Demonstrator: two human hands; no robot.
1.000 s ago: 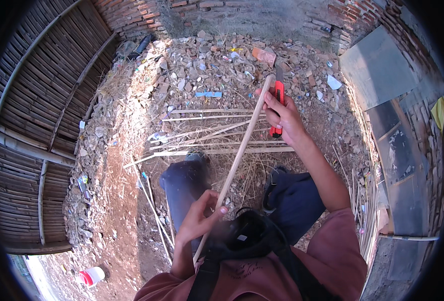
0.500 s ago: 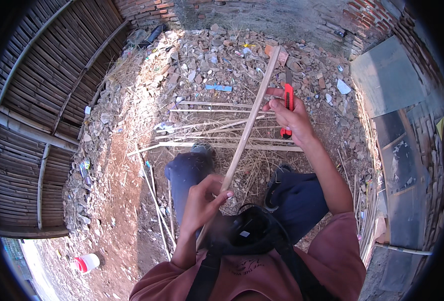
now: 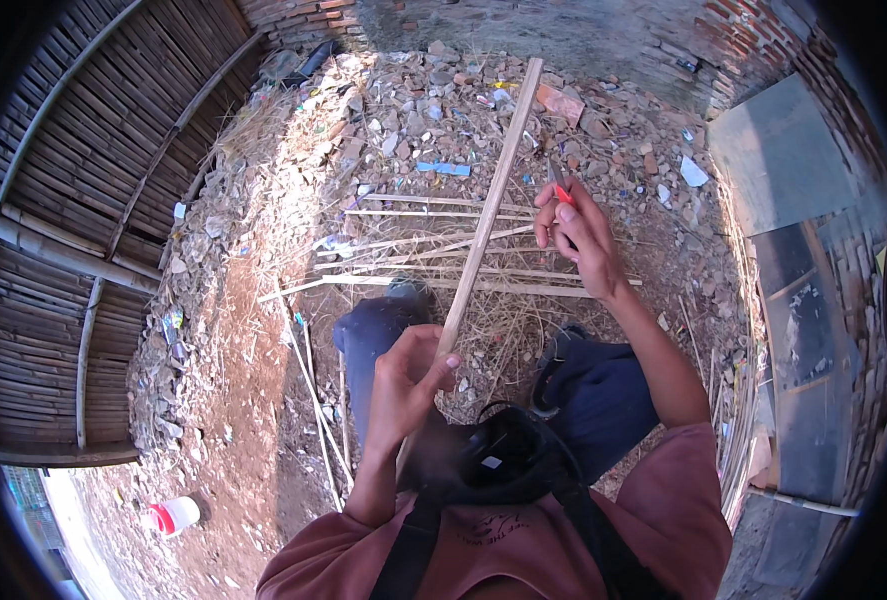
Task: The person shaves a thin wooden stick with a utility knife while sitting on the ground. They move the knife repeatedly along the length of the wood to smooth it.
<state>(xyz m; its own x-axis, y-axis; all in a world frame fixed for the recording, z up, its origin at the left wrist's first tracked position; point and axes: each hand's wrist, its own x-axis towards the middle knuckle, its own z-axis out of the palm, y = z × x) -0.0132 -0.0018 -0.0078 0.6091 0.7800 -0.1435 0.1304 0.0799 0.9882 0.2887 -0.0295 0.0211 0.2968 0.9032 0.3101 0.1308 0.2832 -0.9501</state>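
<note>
Left hand (image 3: 410, 385) grip pinches near end of long bamboo strip (image 3: 488, 205). Right hand (image 3: 581, 235), farther right beside strip, grip pressed around red-handled knife (image 3: 559, 188). Rubble ground (image 3: 263, 330) below.

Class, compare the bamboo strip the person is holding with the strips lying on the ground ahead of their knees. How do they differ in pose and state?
The held strip is gripped by the left hand and slants up off the ground; the ground strips lie flat, untouched. The held strip runs away from the person, the ground strips crosswise. The right hand holds a red-handled knife beside the held strip. All are pale and slender.
</note>
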